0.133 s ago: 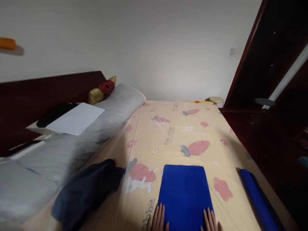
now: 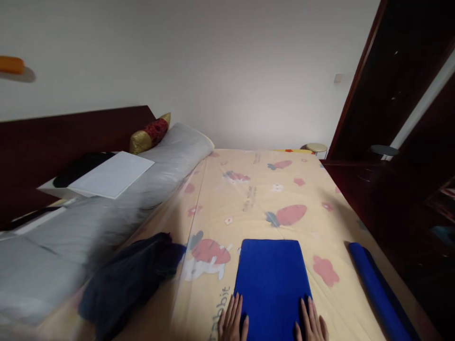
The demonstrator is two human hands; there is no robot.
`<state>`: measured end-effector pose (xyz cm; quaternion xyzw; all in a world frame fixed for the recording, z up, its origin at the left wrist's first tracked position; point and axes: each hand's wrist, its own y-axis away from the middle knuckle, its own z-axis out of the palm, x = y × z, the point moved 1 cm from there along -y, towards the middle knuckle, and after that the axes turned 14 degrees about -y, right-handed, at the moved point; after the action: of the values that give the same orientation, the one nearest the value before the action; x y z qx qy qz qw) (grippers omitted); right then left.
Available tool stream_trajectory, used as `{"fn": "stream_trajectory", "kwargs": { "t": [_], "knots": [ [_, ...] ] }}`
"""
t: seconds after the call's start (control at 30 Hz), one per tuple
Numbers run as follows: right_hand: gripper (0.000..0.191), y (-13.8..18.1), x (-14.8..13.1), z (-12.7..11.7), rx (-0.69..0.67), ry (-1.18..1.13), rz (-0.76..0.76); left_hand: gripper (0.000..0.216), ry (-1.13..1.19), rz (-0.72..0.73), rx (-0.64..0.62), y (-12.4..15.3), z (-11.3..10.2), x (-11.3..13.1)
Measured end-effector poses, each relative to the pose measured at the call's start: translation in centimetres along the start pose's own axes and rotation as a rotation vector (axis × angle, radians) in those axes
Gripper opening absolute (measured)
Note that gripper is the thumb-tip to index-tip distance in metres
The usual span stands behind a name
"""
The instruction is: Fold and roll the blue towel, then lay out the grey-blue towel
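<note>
Head view: the 2 hands rest at the near end of a flat blue rectangle (image 2: 272, 279), which looks like folded cloth and lies on a yellow bedsheet (image 2: 245, 227) printed with carrots and rabbits. The left hand (image 2: 232, 319) lies along its left edge and the right hand (image 2: 310, 322) along its right edge; on both, the fingers are released and stretched forward, grasping nothing. Near the bed's right side lies a long blue strip (image 2: 380, 289), apart from the rectangle. To the left is a crumpled dark cloth (image 2: 133, 279). Farther left, a white box-like object (image 2: 113, 175) sits tilted on the grey bedding (image 2: 170, 163), with a black item (image 2: 80, 168) beside it; whether that item is inside or behind, I cannot tell. A red-and-gold cushion (image 2: 152, 133) leans by the dark headboard (image 2: 64, 132).
</note>
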<state>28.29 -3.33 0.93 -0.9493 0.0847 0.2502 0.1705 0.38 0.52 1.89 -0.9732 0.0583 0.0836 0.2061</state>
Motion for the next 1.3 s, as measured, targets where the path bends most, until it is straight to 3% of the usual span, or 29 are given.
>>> {"fn": "stream_trajectory", "kwargs": {
  "t": [0.17, 0.3, 0.47, 0.57, 0.73, 0.83, 0.93, 1.07, 1.17, 1.3],
  "knots": [
    [0.061, -0.3, 1.4, -0.2, -0.058, -0.020, -0.043, 0.059, 0.040, -0.006, 0.025, -0.2, -0.2, -0.3],
    [0.058, -2.1, -0.6, 0.0, -0.020, 0.000, -0.072, 0.061, 0.052, -0.086, 0.051, -2.2, -2.1, 2.3],
    [0.051, -5.2, -5.8, 0.6, -0.246, -0.125, -0.333, 0.061, 0.151, 0.279, -0.003, -6.1, -5.0, 6.8],
    [0.056, -5.5, -4.7, 0.6, -0.282, -0.111, -0.278, 0.060, 0.140, 0.326, -0.039, -6.3, -4.3, 5.4],
    [0.066, -4.5, 0.0, 0.4, -0.154, -0.038, -0.103, 0.059, 0.088, 0.236, -0.094, -3.9, -1.1, 0.6],
    [0.064, -5.5, -0.6, 1.4, -0.146, -0.055, -0.131, 0.058, 0.073, 0.159, -0.060, -4.1, 0.4, 1.4],
    [0.054, -8.4, -3.8, 2.9, -0.269, -0.143, -0.257, 0.058, 0.138, 0.195, -0.038, -6.9, 0.7, 4.4],
    [0.051, -13.6, -7.1, 4.0, -0.385, -0.175, -0.300, 0.059, 0.265, 0.344, -0.125, -13.2, 0.3, 7.3],
    [0.051, -17.3, -6.3, 4.1, -0.400, -0.156, -0.289, 0.055, 0.253, 0.302, -0.215, -17.3, 1.0, 6.3],
    [0.063, -19.9, -2.0, 4.3, -0.249, -0.052, -0.061, 0.053, 0.101, 0.097, -0.186, -19.4, 3.4, 2.7]
  ]
}}
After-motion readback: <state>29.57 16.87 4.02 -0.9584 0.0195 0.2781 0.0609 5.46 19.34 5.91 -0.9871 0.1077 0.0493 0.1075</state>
